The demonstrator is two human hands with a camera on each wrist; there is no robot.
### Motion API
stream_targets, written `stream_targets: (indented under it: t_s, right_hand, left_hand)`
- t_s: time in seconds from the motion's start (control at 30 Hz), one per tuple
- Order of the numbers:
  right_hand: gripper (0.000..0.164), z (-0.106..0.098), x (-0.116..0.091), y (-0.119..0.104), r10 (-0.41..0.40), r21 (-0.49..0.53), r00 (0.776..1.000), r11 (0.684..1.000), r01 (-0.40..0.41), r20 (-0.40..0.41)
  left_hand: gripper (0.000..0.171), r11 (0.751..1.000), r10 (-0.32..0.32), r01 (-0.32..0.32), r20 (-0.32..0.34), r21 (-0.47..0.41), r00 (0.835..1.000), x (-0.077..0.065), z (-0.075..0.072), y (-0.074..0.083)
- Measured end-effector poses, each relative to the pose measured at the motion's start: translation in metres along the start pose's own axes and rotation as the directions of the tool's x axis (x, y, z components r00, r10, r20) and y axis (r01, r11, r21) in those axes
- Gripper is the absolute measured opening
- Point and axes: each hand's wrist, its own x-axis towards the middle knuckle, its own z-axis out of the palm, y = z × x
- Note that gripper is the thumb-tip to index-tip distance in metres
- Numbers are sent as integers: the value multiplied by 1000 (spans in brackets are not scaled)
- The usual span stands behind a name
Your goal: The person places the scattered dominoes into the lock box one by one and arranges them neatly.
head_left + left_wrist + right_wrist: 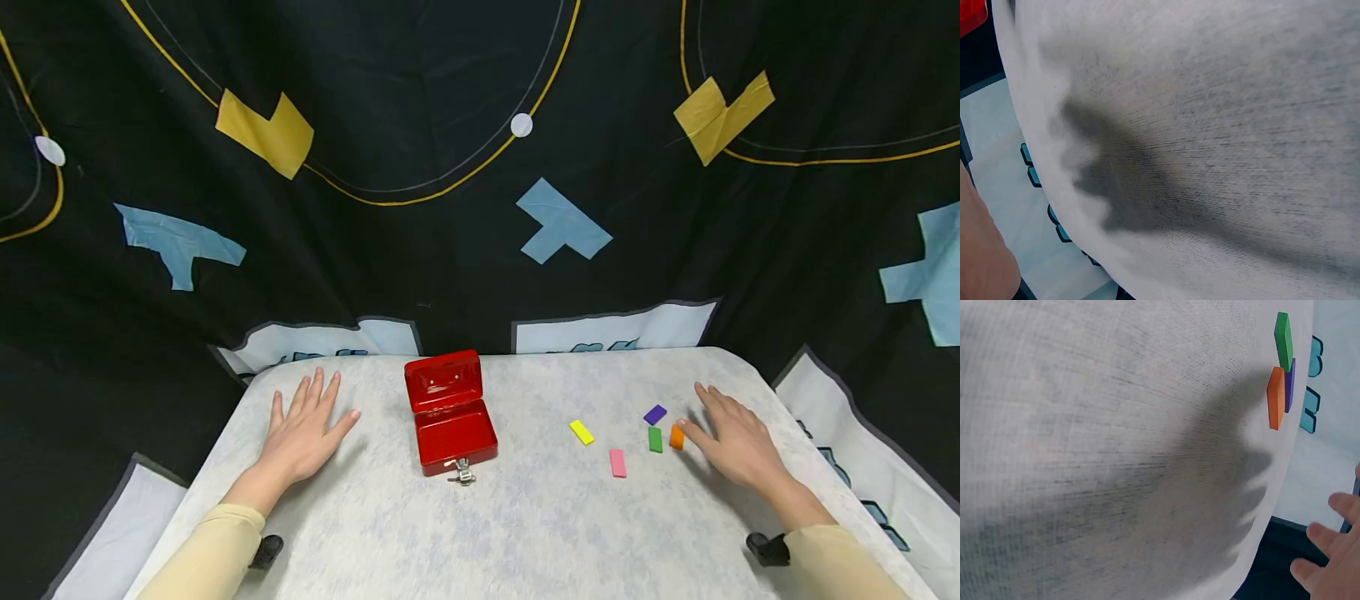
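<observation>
The orange block (677,437) lies toward the right of the table (540,533), just beside the thumb of the right hand (738,442). That hand's fingers are stretched out and grip nothing; in the right wrist view nothing touches the block. The green block (656,440) lies just to its left, and the purple block (655,414) just beyond the green one. Farther left come the pink block (618,463), on the near side, and the yellow block (581,432).

A careless sweep of the thumb could shove the orange block into the green one, since they lie so close; pinching one might then drag its neighbour.

Well to the left sits the red box (456,437), its lid (444,383) raised at the far side and keys (463,475) at its near edge. A knock could drop the lid, and a sleeve might snag the keys.

Left of the box, the left hand (300,437) has its fingers spread, holding nothing. Beyond the table hangs a black curtain (450,275).
</observation>
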Motion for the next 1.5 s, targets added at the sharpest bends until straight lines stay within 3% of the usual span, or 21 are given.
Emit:
stream_targets:
  t_s: [0.2, 0.6, 1.0, 1.33, 1.5]
  right_hand:
    - [85, 5, -5, -1, -43, 78, 999, 996, 42, 19]
    - [86, 5, -10, 2, -38, 91, 999, 995, 34, 39]
    - [75, 5, -12, -4, -46, 117, 998, 992, 41, 39]
    - [69, 7, -10, -4, -57, 109, 997, 993, 51, 48]
    - [67, 7, -10, -3, -38, 116, 997, 993, 30, 70]
  left_hand:
    - [84, 998, 48, -49, -33, -41, 998, -13, 1, 0]
    - [75, 969, 133, -135, -25, -206, 991, -26, 4, 11]
    - [67, 910, 164, -155, -8, -386, 986, -34, 5, 28]
    - [59, 873, 191, -173, -7, -457, 982, -34, 11, 52]
    - [57, 861, 202, -160, 35, -482, 979, -31, 15, 64]
